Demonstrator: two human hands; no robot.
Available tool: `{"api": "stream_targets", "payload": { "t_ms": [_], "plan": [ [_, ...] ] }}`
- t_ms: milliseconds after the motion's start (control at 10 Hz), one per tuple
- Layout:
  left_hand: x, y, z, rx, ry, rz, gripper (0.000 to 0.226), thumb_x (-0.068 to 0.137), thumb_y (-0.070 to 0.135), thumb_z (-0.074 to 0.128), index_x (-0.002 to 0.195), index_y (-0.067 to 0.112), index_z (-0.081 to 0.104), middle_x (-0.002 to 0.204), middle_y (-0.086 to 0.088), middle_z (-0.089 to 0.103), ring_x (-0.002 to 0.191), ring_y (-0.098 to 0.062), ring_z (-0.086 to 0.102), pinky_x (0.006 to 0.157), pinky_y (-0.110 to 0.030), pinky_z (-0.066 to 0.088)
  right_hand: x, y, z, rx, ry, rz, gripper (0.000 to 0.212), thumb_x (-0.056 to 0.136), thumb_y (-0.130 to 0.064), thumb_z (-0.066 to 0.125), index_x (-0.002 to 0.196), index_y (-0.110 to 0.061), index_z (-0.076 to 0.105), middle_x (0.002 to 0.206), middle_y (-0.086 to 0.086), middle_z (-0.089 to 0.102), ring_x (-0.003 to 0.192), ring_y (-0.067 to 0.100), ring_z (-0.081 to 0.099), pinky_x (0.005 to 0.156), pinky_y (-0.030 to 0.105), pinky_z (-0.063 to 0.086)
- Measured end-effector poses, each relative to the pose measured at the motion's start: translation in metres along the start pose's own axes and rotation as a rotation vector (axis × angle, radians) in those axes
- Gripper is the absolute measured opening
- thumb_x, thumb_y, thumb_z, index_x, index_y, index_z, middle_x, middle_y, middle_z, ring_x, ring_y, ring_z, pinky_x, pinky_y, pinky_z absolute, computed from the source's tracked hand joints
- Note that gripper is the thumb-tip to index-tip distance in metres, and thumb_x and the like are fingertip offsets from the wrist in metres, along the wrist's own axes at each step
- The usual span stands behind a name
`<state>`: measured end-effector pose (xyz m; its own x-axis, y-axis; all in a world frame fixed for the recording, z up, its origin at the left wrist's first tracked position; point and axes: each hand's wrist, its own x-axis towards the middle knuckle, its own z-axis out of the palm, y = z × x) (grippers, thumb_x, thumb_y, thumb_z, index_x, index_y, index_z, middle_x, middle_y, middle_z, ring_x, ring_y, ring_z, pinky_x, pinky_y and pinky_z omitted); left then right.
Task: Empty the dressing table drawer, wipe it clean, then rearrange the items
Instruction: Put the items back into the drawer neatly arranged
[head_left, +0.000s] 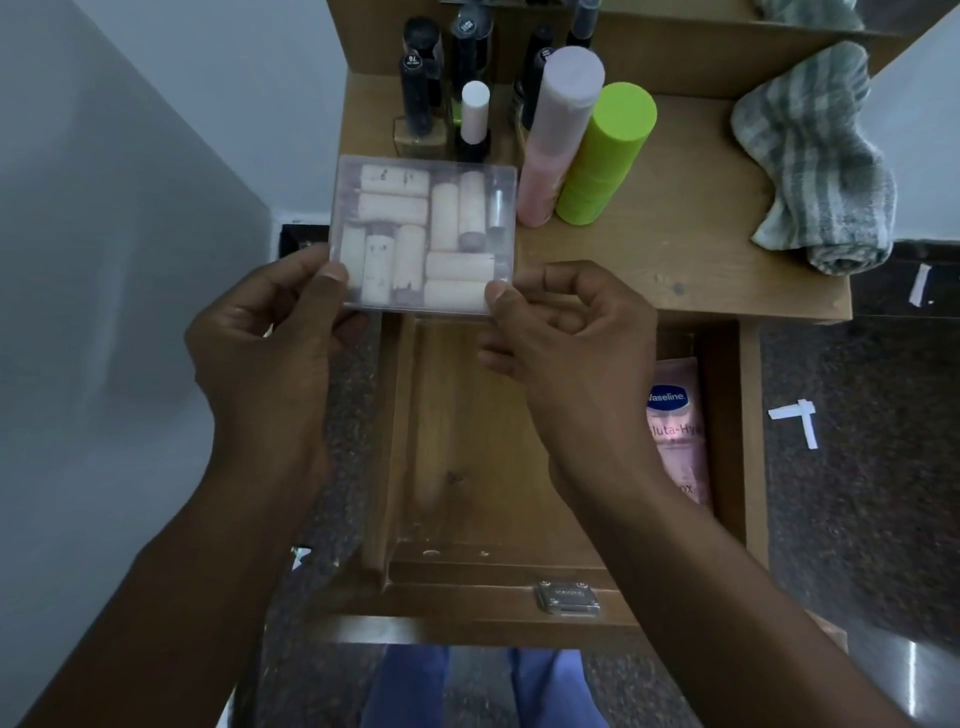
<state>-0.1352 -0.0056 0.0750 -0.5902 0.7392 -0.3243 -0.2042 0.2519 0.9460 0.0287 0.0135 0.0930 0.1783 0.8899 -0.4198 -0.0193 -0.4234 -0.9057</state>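
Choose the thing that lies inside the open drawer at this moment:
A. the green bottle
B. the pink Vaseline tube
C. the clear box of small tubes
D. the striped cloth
B: the pink Vaseline tube lies along the right side of the open drawer, while the clear box is held above it by the left hand and right hand.
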Motion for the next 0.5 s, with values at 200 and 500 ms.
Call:
{"api": "stream_targets", "payload": {
  "t_ms": [200, 500],
  "plan": [
    [-0.006, -0.002, -0.011, 0.004, 0.007, 0.054, 0.028, 0.092, 0.012, 0.077, 0.119, 0.008, 0.076, 0.112, -0.013, 0.078, 0.107, -0.03, 0.075, 0.093, -0.042, 0.061, -0.007, 0.0, 0.001, 0.104, -0.004, 0.019, 0.013, 0.09, -0.008, 0.079, 0.1, -0.005, 0.072, 0.086, 0.015, 0.078, 0.078, 0.03, 0.078, 0.071, 0.039, 0.067],
    [-0.034, -0.011, -0.066, 0.415, -0.196, 0.023, 0.022, 0.095, 0.036, 0.072, 0.117, 0.035, 0.074, 0.11, 0.003, 0.078, 0.104, -0.026, 0.075, 0.093, -0.06, 0.058, -0.049, 0.007, -0.044, -0.02, -0.32, 0.238, 0.047, 0.084, -0.006, 0.079, 0.127, -0.02, 0.063, 0.097, 0.012, 0.08, 0.09, 0.032, 0.076, 0.078, 0.041, 0.066]
  ]
}}
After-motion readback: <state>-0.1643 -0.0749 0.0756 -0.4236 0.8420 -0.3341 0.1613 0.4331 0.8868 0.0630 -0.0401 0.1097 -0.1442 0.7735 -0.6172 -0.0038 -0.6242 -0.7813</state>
